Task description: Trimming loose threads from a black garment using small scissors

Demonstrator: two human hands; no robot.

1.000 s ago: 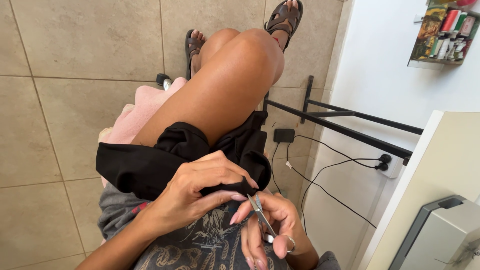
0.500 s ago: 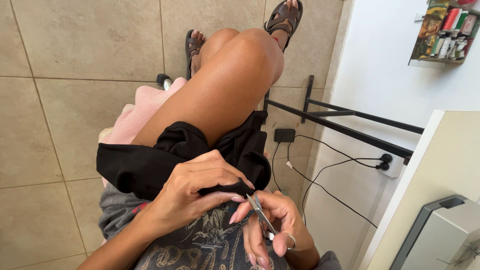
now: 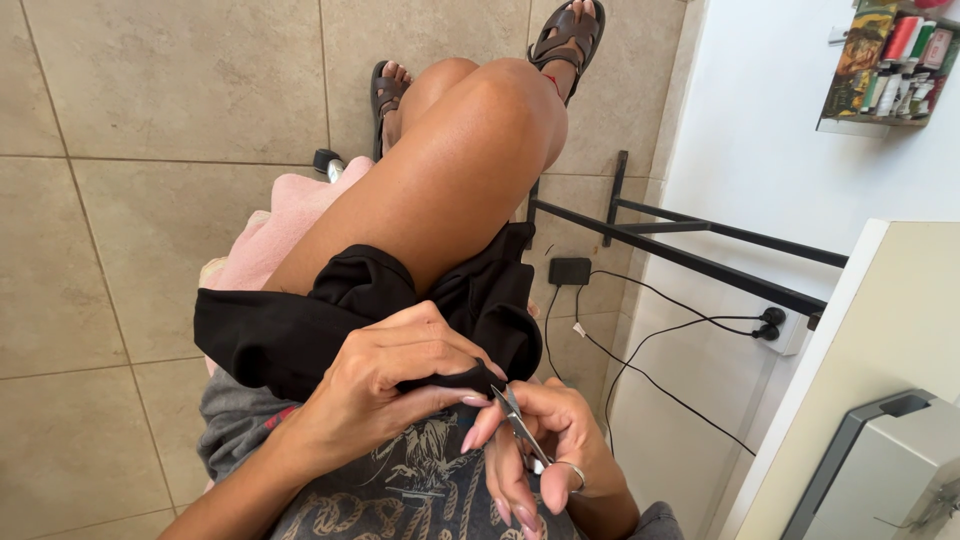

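A pink cushion [image 3: 285,225] shows only at its edge, the rest under the legs. The black cloth [image 3: 300,335] lies across the lap. The left hand [image 3: 385,390] pinches a fold of it, fingers closed on the cloth. Just right, the right hand [image 3: 545,450] grips small scissors [image 3: 520,425], tips at the fold; their handles are hidden in the fingers. A grey machine [image 3: 885,470] is cut off at the corner.

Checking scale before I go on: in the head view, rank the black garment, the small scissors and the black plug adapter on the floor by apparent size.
1. Black garment, by far the largest.
2. and 3. Small scissors and black plug adapter look about alike; the scissors are nearer the camera and partly hidden in the right hand, so no ranking.
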